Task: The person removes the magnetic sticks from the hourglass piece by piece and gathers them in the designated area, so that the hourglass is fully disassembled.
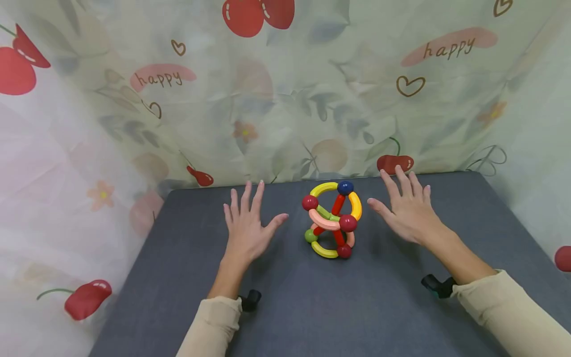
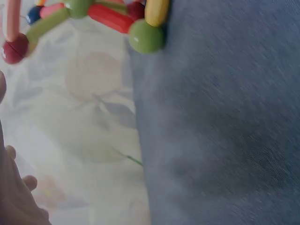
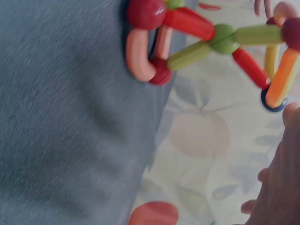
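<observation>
A toy built of coloured balls and rods (image 1: 324, 224) stands upright on the dark table between my hands. Curved yellow, orange and pink rods form its upper and lower rings. Straight red and green rods meet at a green ball (image 3: 223, 39) in its middle. My left hand (image 1: 247, 233) hovers to its left, fingers spread, holding nothing. On the other side my right hand (image 1: 410, 210) is also spread and apart from the toy. Part of the left hand (image 2: 16, 183) shows at the edge of the left wrist view, and the right hand (image 3: 281, 178) borders the right wrist view.
The dark grey table (image 1: 285, 307) ends at a patterned cloth backdrop (image 1: 290, 99) with cherries and the word "happy". Cloth also hangs at both sides. A black wrist strap mount (image 1: 251, 300) is on the left wrist, another mount (image 1: 438, 286) on the right.
</observation>
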Motion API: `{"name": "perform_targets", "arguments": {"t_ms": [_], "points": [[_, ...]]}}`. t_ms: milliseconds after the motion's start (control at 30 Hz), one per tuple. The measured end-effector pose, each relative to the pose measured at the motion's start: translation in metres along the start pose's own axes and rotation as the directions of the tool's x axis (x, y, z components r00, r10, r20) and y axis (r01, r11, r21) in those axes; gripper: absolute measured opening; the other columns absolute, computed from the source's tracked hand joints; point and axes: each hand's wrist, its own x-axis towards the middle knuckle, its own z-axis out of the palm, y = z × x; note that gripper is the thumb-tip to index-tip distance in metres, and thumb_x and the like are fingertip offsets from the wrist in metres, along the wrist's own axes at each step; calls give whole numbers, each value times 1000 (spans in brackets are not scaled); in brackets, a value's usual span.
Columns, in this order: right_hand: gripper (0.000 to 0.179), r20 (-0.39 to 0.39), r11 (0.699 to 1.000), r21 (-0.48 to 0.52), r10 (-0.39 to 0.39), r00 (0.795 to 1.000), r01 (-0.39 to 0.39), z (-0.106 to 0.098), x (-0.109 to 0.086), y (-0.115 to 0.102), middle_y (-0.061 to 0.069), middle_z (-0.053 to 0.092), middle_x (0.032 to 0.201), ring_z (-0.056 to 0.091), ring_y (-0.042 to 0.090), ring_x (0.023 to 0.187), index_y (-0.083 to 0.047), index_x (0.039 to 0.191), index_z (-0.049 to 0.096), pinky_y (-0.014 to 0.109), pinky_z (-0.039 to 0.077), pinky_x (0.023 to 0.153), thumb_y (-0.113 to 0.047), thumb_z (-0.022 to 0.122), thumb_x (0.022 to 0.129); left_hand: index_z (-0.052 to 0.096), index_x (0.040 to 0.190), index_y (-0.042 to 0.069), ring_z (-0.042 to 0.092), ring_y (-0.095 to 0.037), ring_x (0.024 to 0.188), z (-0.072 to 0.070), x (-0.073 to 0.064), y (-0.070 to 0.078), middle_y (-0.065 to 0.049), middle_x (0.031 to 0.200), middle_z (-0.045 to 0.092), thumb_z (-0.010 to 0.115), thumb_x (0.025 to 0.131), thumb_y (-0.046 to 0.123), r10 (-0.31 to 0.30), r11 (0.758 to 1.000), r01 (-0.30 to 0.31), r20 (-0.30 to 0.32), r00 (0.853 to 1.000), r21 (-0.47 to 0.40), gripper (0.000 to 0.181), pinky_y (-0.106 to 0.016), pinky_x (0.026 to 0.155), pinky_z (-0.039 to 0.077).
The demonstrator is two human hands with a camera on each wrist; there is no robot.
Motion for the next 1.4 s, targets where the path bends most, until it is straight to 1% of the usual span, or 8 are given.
{"name": "perform_targets", "arguments": {"t_ms": [200,467,633,800,1000,1167,1300,1400], "points": [[90,33,995,99,-36,999,33,-8,-7,-22,20,-4,172,-3,52,156,-21,166,0,80,4,116,-70,35,100,3,163,43,-7,-36,161,-7,-7,22,4,174,1,48,88,82,82,973,-80,-3,997,-216,96,-70,124,-4],[83,89,947,314,-93,992,60,-10,-11,-44,17,5,171,7,48,154,-20,166,-1,77,14,116,-62,36,104,2,161,47,1,-29,161,1,-8,45,10,173,2,51,79,88,197,867,-158,34,980,-472,105,-72,122,10],[84,129,872,490,-64,990,-8,-2,-10,-56,22,25,164,33,45,147,-16,165,2,72,31,114,-62,37,104,2,161,48,13,-23,159,16,-4,58,14,171,7,63,74,84,256,760,-180,33,966,-625,112,-70,120,25],[75,110,796,601,5,994,-71,9,-9,-62,20,57,139,67,33,108,-15,163,16,54,54,99,-58,41,105,4,160,49,18,-24,157,31,-3,68,12,167,16,80,74,67,259,667,-166,18,966,-726,116,-67,119,30],[62,38,680,727,101,994,-97,23,-8,-68,14,68,115,66,22,90,-16,157,30,34,56,83,-48,48,106,4,159,49,27,-22,154,49,-1,73,11,170,13,88,77,41,274,545,-153,3,962,-824,117,-58,120,35],[60,29,639,759,157,987,-124,28,-8,-74,10,67,105,60,19,82,-16,156,31,31,47,77,-44,49,106,5,159,49,42,-25,148,63,3,77,18,168,15,89,78,27,309,367,-120,-1,951,-922,118,-43,113,48],[57,9,602,791,173,985,-113,29,-8,-79,5,62,91,55,17,68,-16,155,33,28,44,64,-41,51,107,7,160,43,50,-31,144,68,7,81,17,167,17,87,79,15,344,245,-126,-35,938,-961,117,-40,106,53],[54,4,585,804,178,984,-109,30,-7,-80,2,55,85,47,15,59,-16,154,33,27,37,54,-38,50,107,10,159,35,55,-31,139,70,7,84,14,166,20,86,79,8,348,214,-135,-53,936,-967,114,-44,103,55]]}}
